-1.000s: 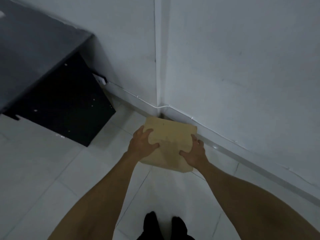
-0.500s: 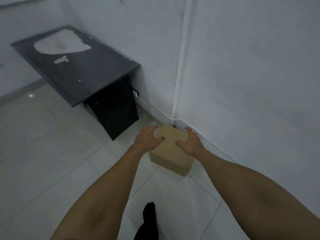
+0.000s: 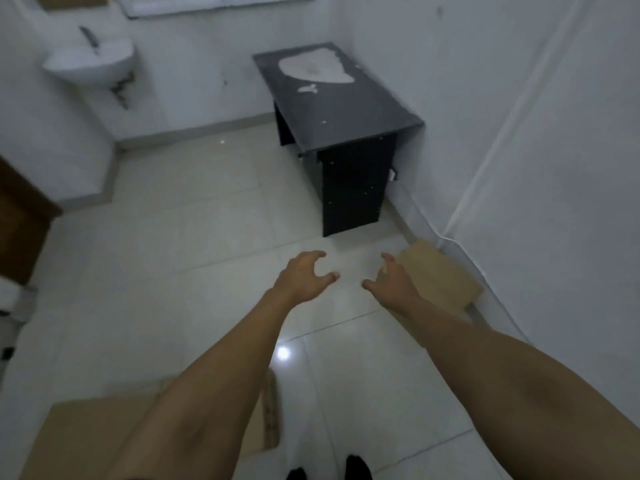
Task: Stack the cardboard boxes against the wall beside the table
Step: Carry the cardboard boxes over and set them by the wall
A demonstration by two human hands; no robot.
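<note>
A small tan cardboard box point(image 3: 440, 275) sits on the floor against the right wall, just in front of the black table point(image 3: 343, 105). My right hand point(image 3: 393, 284) hovers at the box's left side, fingers spread, holding nothing. My left hand point(image 3: 303, 277) is further left over bare tiles, fingers curled apart and empty. A larger flat cardboard box point(image 3: 86, 434) lies on the floor at the bottom left, partly hidden under my left forearm.
White walls close in on the right, with a cable along the skirting point(image 3: 460, 251). A white wash basin point(image 3: 91, 62) hangs on the far left wall. A brown door edge point(image 3: 17, 223) is at the left. My black shoes point(image 3: 358, 467) stand on pale tiles.
Both hands have let go of the small box, which stays by the wall. My view has pulled back and turned left, bringing the whole table, basin and the larger box into sight.
</note>
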